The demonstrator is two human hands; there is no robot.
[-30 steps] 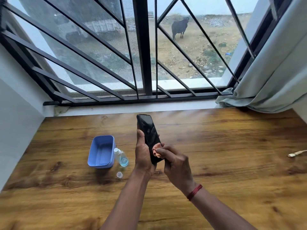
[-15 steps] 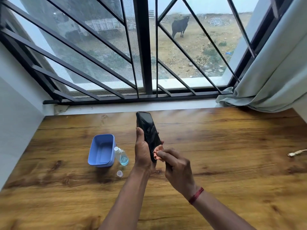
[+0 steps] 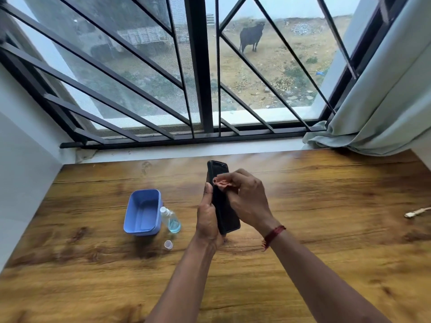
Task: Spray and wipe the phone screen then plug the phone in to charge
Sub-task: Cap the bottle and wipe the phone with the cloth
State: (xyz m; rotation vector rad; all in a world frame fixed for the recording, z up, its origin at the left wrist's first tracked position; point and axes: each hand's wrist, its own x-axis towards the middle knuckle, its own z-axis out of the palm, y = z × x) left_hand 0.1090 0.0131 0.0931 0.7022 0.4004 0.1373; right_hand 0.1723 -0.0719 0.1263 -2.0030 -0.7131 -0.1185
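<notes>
**Now wiping near the top of the screen, with the cable far off to my right**

Right now my left hand [image 3: 207,213] clamps the phone [image 3: 224,199] by its long edges, thumb along the near side, holding it tilted above the table [image 3: 326,241] with its long axis running away from me toward the window [image 3: 200,66]. My right hand [image 3: 247,199] pinches a small pink cloth [image 3: 222,183] between fingertips and thumb and presses it on the glass close to the far end of the phone. So the rest of the screen lies on my side of that grip, back toward my wrist, and I judge the next stroke should pull along the long axis toward me.

The spray bottle [image 3: 171,220] lies just left of my left grip, touching or nearly touching the blue tub [image 3: 142,213], with its loose cap [image 3: 168,244] a little nearer me. I take the spraying to be done.

The charging cable end [image 3: 414,213] rests on the table well apart, out beyond my right grip at the edge of view. My right hand is nearer it, so that hand should fetch it once the cloth is put down, while the left keeps the phone.
</notes>
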